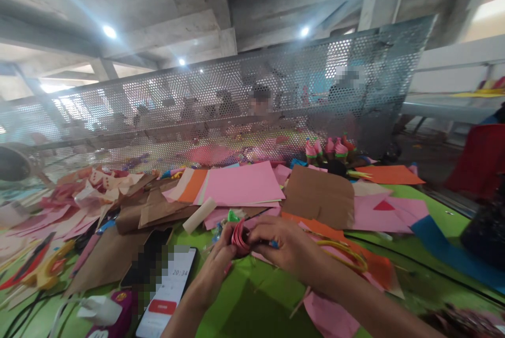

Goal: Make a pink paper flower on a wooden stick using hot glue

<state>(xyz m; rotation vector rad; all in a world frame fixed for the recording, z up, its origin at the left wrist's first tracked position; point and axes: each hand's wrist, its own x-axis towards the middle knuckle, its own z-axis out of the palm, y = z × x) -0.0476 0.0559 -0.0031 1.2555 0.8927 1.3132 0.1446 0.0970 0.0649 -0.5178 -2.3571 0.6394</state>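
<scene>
My left hand [219, 254] is closed round a small pink ribbed coil [239, 239], which looks like layered strips or cord; its exact kind is unclear. From the other side, my right hand [282, 238] pinches the coil's edge between thumb and fingers. A small blue thing [273, 244] shows at the right hand, too small to name. Just behind the coil lies a shiny green piece [233, 216]. Beyond my hands is a stack of pink sheets [244, 184], with a pale roll [199, 215] by its near left corner.
The green table [244, 306] carries a phone [169, 296], a white charger [99, 310], a yellow-handled tool [51, 269] and a brown sheet [319, 196]. Orange paper and a yellow ring [355, 256] lie near my right forearm. Pink swirled figures [340, 149] stand before a perforated metal screen [177, 117], people behind it.
</scene>
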